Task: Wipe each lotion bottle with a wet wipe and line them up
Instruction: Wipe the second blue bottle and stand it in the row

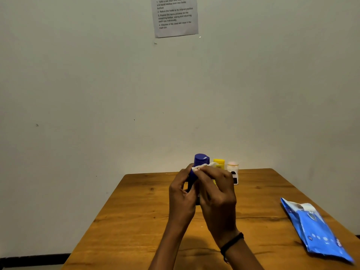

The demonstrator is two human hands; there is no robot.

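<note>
Left hand (181,191) curled round the blue bottle (201,160), held upright above the table (136,221), near its far edge. Right hand (216,191) pinches the wipe (202,166) against the bottle just under the cap. Yellow bottle (219,163) and white bottle (233,170) stand just behind, beside the wall.

Risk: a wet bottle may slip from the grip. Setting it back carelessly could topple the neighbours, which stand close together.

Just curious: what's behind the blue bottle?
Behind the blue bottle stand a yellow bottle and a white bottle on the table. The right hand, holding a wipe, covers the yellow one's lower half.
</note>
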